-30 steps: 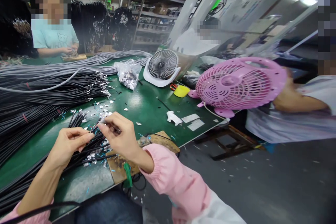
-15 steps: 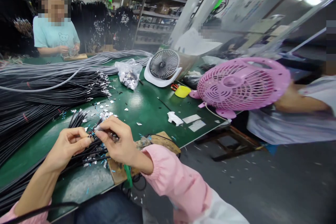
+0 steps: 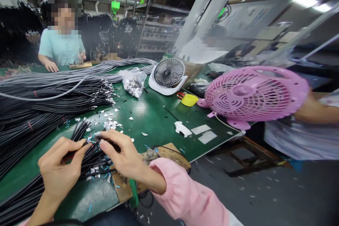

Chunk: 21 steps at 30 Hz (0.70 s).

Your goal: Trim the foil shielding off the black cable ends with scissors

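Between my two hands is the stripped end of a black cable, its thin coloured wires (image 3: 91,139) fanned out. My left hand (image 3: 62,162) pinches the cable just below the wires. At the wires' right side, my right hand (image 3: 123,152) has thumb and forefinger closed together; a small grey piece shows at its fingertips, too small to name. Below and behind the hands lie more black cables (image 3: 34,187), with foil scraps (image 3: 111,124) and blue wire bits around them. A wooden board (image 3: 169,155) lies under my right wrist.
Bundled black and grey cables (image 3: 53,93) cover the left of the green table (image 3: 150,113). A plastic bag (image 3: 134,82), a white fan (image 3: 169,74) and a pink fan (image 3: 251,93) stand behind. A person (image 3: 62,47) sits across; another's arm is at right.
My left hand has moved slightly left and down, and the coloured wires now show more openly between the hands. The view has shifted a little. The person across has lowered one hand to the table.
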Each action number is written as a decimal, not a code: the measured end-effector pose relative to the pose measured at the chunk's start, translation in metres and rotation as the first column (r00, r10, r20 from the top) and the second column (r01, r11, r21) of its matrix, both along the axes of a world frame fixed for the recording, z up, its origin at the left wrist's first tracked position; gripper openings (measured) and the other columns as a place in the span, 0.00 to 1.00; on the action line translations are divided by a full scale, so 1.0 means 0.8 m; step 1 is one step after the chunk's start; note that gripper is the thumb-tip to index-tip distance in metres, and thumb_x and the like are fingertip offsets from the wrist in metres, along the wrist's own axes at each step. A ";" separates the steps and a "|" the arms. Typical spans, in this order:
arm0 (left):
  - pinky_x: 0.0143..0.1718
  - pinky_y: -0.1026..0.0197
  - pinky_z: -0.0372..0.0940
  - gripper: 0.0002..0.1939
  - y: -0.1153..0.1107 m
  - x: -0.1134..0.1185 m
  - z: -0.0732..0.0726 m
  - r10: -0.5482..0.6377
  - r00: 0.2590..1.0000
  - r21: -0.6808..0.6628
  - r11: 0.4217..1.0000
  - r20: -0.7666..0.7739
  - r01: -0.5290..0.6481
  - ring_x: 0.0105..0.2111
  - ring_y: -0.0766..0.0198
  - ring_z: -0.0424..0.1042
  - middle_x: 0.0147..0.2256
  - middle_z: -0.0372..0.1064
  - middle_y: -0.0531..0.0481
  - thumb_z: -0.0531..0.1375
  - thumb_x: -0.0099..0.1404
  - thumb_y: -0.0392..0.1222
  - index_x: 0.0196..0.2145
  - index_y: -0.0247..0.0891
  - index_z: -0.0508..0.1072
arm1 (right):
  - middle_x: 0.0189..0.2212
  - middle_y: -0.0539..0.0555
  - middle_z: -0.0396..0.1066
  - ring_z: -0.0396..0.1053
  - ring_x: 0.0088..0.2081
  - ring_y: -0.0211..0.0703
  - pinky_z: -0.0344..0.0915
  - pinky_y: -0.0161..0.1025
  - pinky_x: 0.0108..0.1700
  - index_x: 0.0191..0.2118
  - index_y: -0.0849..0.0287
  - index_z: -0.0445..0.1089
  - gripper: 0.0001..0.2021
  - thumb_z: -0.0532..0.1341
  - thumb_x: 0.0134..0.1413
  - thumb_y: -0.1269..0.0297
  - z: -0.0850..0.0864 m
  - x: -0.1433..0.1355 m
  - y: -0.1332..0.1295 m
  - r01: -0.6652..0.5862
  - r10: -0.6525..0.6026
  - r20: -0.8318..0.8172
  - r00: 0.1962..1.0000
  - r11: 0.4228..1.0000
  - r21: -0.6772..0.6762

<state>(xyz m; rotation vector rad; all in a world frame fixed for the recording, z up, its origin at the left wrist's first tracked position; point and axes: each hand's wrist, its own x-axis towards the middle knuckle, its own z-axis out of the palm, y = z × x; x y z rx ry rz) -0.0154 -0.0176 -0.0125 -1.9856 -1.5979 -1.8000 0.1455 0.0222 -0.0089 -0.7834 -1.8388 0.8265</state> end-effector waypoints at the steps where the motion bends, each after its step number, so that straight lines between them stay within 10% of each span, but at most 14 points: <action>1: 0.25 0.64 0.59 0.05 0.000 0.000 -0.001 0.004 1.000 -0.001 1.000 -0.011 -0.004 0.22 0.69 0.66 0.23 0.69 0.58 0.65 0.61 0.37 0.28 0.44 0.76 | 0.31 0.52 0.74 0.71 0.33 0.40 0.68 0.36 0.38 0.37 0.59 0.75 0.08 0.58 0.61 0.70 0.001 0.000 0.000 -0.012 0.012 0.010 1.000 1.000 0.019; 21: 0.23 0.68 0.58 0.06 0.004 -0.001 -0.003 0.030 0.985 0.136 0.991 -0.167 -0.007 0.20 0.74 0.65 0.23 0.69 0.60 0.65 0.61 0.32 0.30 0.42 0.75 | 0.28 0.51 0.74 0.69 0.31 0.38 0.66 0.37 0.37 0.38 0.60 0.79 0.10 0.59 0.61 0.68 -0.002 -0.001 0.001 -0.055 0.048 -0.053 0.997 0.990 -0.131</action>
